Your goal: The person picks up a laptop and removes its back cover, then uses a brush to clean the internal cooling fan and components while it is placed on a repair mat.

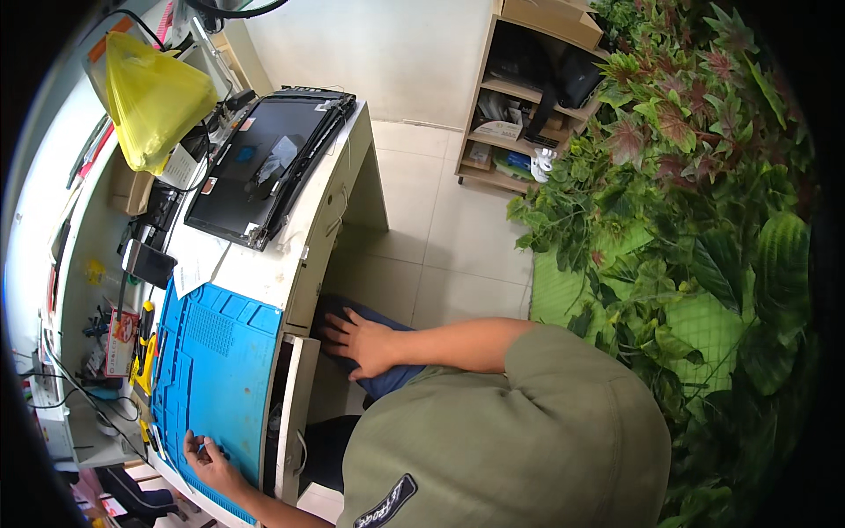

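My left hand (209,465) rests over the near end of a blue work mat (231,361) on the desk. Its fingers are curled together, and whatever they pinch is too small to make out. A small dark bit (224,455) lies on the mat close beside it. My right hand (363,343) lies flat on my blue-trousered leg, fingers spread, holding nothing. Farther up the desk is a laptop display panel (255,163) with its black frame, and a clear scrap lies on its dark surface. A white paper (198,268) sits between panel and mat.
A drawer (297,414) stands pulled out beside the mat. Yellow-handled tools (143,352) line the mat's left edge. A yellow plastic bag (154,110) hangs above the desk's far end. Beyond are a wooden shelf unit (519,114) and leafy plants (704,220).
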Available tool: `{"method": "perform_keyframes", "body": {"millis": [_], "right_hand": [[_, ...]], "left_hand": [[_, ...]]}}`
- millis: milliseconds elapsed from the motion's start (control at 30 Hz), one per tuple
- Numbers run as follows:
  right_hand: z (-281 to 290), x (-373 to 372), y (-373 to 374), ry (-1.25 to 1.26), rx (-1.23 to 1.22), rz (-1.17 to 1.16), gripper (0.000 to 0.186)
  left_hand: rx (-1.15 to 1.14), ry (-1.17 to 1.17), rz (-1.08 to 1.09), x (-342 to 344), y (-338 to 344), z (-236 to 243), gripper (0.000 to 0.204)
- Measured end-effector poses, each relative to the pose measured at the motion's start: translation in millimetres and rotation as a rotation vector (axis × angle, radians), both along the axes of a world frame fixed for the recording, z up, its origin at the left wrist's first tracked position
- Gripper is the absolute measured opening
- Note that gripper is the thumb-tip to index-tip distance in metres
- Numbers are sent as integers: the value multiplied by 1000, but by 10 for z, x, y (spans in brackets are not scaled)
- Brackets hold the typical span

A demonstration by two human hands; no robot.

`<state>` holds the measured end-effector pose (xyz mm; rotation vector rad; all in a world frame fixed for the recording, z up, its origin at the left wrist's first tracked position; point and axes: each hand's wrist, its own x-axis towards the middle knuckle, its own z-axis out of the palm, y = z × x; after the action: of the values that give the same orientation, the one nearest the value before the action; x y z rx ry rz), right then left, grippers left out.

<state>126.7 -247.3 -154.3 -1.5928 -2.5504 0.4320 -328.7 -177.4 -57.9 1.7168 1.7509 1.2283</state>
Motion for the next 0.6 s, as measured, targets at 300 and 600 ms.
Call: {"method": "perform_keyframes", "body": {"millis": [300, 600], "right_hand": [[435, 157, -358, 189, -342, 245, 52], [2557, -144, 764, 900, -466, 186, 31]], "left_hand": [[149, 193, 14, 756, -133, 391, 18], [-94, 128, -161, 791, 38, 1111, 20]]}}
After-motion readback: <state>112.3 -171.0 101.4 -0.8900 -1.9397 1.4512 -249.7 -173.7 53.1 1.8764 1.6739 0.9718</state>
